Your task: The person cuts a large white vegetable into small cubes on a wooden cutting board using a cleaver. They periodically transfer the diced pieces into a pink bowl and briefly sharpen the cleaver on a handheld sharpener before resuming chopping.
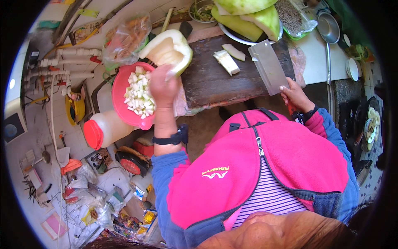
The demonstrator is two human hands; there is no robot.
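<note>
With my right hand [293, 95] I grip the red handle of a cleaver [269, 67], its broad blade over the right part of a dark wooden cutting board [211, 84]. My left hand [164, 82] is above the right rim of a pink plastic bowl [119, 90], in front of a hollowed piece of pale green melon [183, 46]; its fingers are partly hidden, and whether they touch the melon is unclear. Diced white pieces [140, 93] lie in the bowl. On the board are a pale cut chunk [227, 63] and a strip of rind [233, 52].
Large melon pieces [261, 21] fill a metal basin [242, 41] behind the board. A plastic bag of food [127, 40] stands at back left, a red-lidded jar [108, 129] beside the bowl. At right lie a metal ladle [328, 31] and a white bowl [352, 69].
</note>
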